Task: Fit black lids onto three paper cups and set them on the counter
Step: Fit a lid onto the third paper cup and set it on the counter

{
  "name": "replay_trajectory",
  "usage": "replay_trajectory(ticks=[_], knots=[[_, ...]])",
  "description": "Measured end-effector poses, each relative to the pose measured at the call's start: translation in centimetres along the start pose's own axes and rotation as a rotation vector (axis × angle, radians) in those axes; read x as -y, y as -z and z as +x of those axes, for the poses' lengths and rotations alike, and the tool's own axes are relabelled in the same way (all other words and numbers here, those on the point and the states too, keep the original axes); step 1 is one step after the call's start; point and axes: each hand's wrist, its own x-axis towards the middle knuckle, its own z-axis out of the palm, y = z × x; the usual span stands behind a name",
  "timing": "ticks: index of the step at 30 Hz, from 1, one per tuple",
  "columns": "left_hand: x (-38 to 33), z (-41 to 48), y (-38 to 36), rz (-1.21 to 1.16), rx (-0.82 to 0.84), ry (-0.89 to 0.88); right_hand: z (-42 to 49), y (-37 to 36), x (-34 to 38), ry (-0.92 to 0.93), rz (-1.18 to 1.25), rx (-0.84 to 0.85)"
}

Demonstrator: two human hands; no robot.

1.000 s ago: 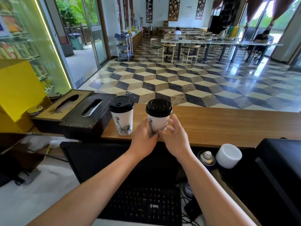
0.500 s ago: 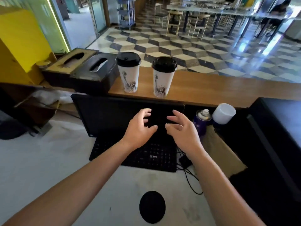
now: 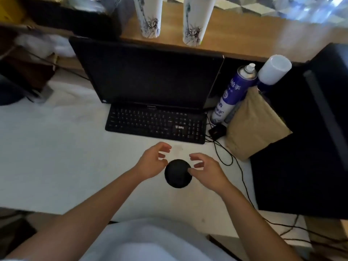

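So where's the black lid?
The lid lies on the white desk, between the left hand and right hand, in front of the keyboard.

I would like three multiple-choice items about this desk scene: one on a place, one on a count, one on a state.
1. Where does the black lid lie?
A. on the white desk, between the two hands
B. on the keyboard
C. on the wooden counter

2. How many printed paper cups stand on the counter?
A. one
B. two
C. four

3. What are the hands doing?
A. both gripping a cup
B. typing
C. open around the lid, nothing lifted

Answers:
1 A, the lid sits between the left hand and the right hand.
2 B, one cup and another.
3 C, fingers spread.
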Motion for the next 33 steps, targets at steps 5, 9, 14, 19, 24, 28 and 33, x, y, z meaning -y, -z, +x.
replay_trajectory(ticks=[5,9,14,19,24,28,33], knots=[[1.9,-1.2,-1.0,0.005,0.103,0.061,-0.7,-1.2,-0.4,0.009,-0.045,0.015],[3.5,-1.7,-1.7,0.015,0.230,0.086,-1.1,-2.3,-0.6,0.019,-0.060,0.067],[5.8,-2.4,-3.1,0.031,0.268,0.123,-1.8,-4.2,-0.1,-0.003,-0.023,0.125],[7.1,-3.8,-1.3,-0.138,0.199,0.029,-2.3,-5.9,1.2,-0.122,0.225,0.101],[7.4,-5.5,3.4,-0.335,0.211,0.104,-2.6,-8.2,4.5,-0.238,0.599,0.178],[8.4,-7.2,7.6,-0.515,0.324,0.262,-2.8,-11.7,7.9,-0.226,0.591,0.171],[10.7,-9.2,12.5,-0.778,0.542,0.482,-3.1,-16.3,11.5,-0.189,0.476,0.151]])
